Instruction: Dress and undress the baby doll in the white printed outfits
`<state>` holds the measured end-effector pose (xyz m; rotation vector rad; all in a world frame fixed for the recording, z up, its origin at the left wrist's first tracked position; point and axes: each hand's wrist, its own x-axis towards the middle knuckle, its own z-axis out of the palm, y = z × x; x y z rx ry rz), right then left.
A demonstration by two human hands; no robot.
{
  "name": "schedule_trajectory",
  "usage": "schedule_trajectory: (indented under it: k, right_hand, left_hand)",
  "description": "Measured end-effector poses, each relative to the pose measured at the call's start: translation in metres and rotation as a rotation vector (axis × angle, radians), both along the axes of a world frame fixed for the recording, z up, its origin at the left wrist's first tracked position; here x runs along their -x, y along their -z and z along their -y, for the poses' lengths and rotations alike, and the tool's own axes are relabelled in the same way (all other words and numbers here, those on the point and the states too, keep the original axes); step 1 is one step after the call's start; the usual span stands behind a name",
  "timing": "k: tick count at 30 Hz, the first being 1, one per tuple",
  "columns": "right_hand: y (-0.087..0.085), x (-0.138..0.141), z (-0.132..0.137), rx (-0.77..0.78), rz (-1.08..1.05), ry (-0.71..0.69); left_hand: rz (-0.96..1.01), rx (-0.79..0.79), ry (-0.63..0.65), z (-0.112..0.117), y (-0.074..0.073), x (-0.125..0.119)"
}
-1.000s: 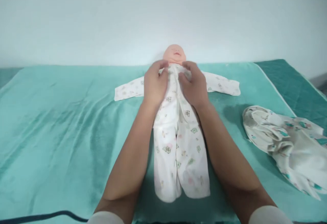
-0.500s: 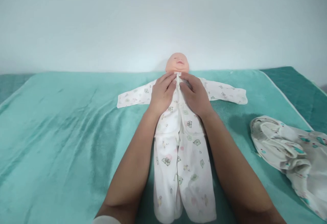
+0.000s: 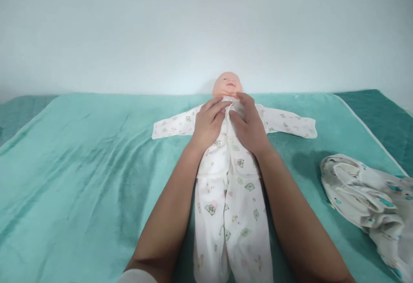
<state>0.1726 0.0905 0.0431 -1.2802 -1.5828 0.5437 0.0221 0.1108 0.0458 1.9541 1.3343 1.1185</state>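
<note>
A baby doll [image 3: 227, 83] lies on its back, head toward the wall. It is dressed in a white printed baby shirt [image 3: 214, 156] with a buttoned front and sleeves spread wide. Matching trousers [image 3: 211, 218] run below the shirt's hem. My left hand [image 3: 210, 121] lies on the chest, its fingers closed on the shirt's front edge near the collar. Opposite it, my right hand [image 3: 249, 124] grips the other side of the collar, index fingertip by the doll's neck and thumb lower on the front edge. Fabric under both palms is hidden.
A crumpled white cloth with teal and red prints [image 3: 364, 192] lies at the right. Everything rests on a wrinkled turquoise blanket [image 3: 87, 158], with darker green fabric [image 3: 383, 119] along the far right. A pale wall [image 3: 129, 33] rises behind the doll's head.
My right index finger has moved up to the doll's neck, opening a wider gap from its thumb. The collar between my hands has shifted. The whole view sits slightly lower and further right.
</note>
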Motion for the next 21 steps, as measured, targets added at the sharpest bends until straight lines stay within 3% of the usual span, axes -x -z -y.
schedule_trajectory:
  k: [4,10,21]
  right_hand:
    - [0.0,0.0,0.001,-0.006,0.004,-0.021]
    - [0.003,-0.001,0.011,-0.108,-0.196,0.077]
    - [0.0,0.004,0.029,-0.239,-0.123,0.114]
  left_hand:
    - [0.001,-0.05,-0.015,0.004,0.001,0.0]
    - [0.003,-0.159,-0.033,0.024,0.0,-0.001]
    - [0.08,-0.144,-0.026,0.031,-0.001,0.001]
